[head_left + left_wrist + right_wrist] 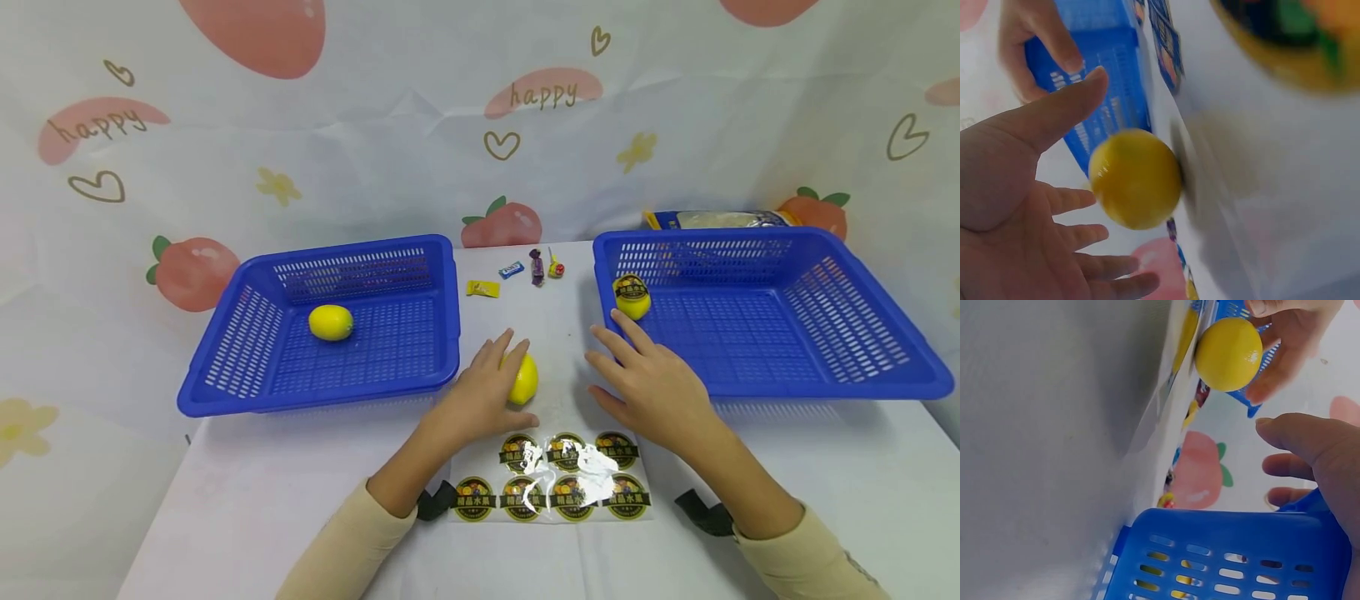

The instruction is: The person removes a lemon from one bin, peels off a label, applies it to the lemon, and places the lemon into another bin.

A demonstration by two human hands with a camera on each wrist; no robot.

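A yellow lemon (524, 380) rests on the white table between the two baskets. My left hand (483, 392) is right beside it with the fingers spread; in the left wrist view the lemon (1136, 179) sits just off the fingertips. Next to the right basket's near-left edge is my right hand (656, 392), its fingers extended and holding nothing. Inside that right basket (832, 390) lies a lemon with a round black-and-gold label (632, 297). The left basket (315, 403) contains one plain lemon (331, 322).
A sheet of round stickers (551, 479) lies in front of the hands. Behind them are several small wrapped candies (537, 267) and a lollipop (556, 267). A blue-and-yellow package (720, 219) stands behind the right basket, against the printed backdrop (420, 150).
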